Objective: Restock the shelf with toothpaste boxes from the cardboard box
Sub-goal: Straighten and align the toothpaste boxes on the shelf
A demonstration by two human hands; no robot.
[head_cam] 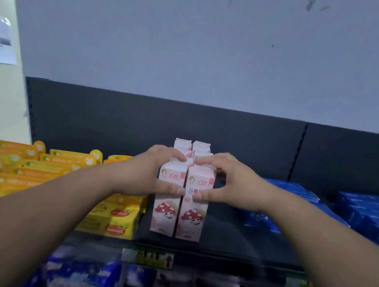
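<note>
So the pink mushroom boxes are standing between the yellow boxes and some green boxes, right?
Not quite. The head view shows the pink mushroom boxes standing between the yellow boxes and blue boxes, not green ones.

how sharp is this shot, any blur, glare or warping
Head view: dim, even light, no glare; pink boxes fairly sharp, gripped by left hand and right hand; yellow boxes and lower-shelf packs smeared; wide-angle lens bows the back panel.
</note>
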